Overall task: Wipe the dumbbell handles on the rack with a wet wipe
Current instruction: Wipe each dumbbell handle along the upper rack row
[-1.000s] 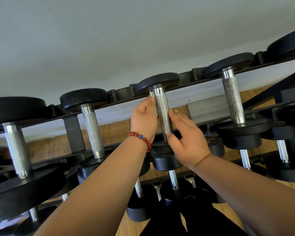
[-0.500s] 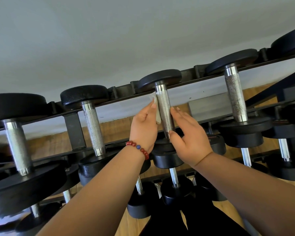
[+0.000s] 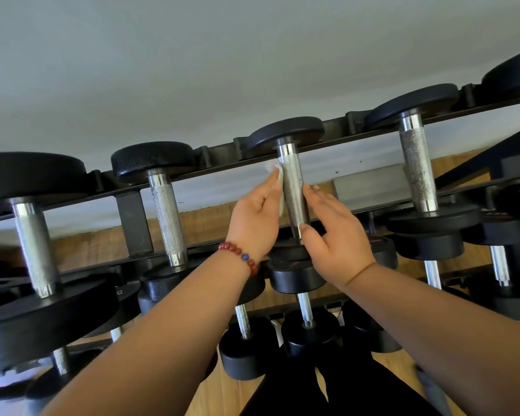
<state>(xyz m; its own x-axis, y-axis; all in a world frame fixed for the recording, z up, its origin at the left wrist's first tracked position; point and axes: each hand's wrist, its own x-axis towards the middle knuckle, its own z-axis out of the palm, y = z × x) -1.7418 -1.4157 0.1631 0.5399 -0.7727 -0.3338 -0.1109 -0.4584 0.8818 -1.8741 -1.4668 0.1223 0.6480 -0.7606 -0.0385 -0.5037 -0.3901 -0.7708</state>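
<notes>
The knurled silver steel dumbbell handle [image 3: 293,190] stood near the middle of the top tier of the black metal rack [image 3: 132,220], its far black round weight head [image 3: 285,133] resting on the upper rail and its near head largely covered by the hands. A small white wet wipe [image 3: 279,183] lay folded against the handle's left side, pressed there by the straight fingers of the left hand [image 3: 255,217], which wore a red beaded bracelet [image 3: 240,256] at the wrist. The right hand [image 3: 333,232] lay flat along the handle's right side, fingers extended, its thumb tip touching the lower end of the grip; neither hand was wrapped round the bar. Most of the wipe was hidden behind the left fingers, so its full shape could not be told. The same tier carried a similar dumbbell [image 3: 167,214] to the left and another [image 3: 418,169] to the right, whose knurling looked darker and speckled. Lower tiers held more black-headed dumbbells, partly cut off by the forearms and the frame edges.
</notes>
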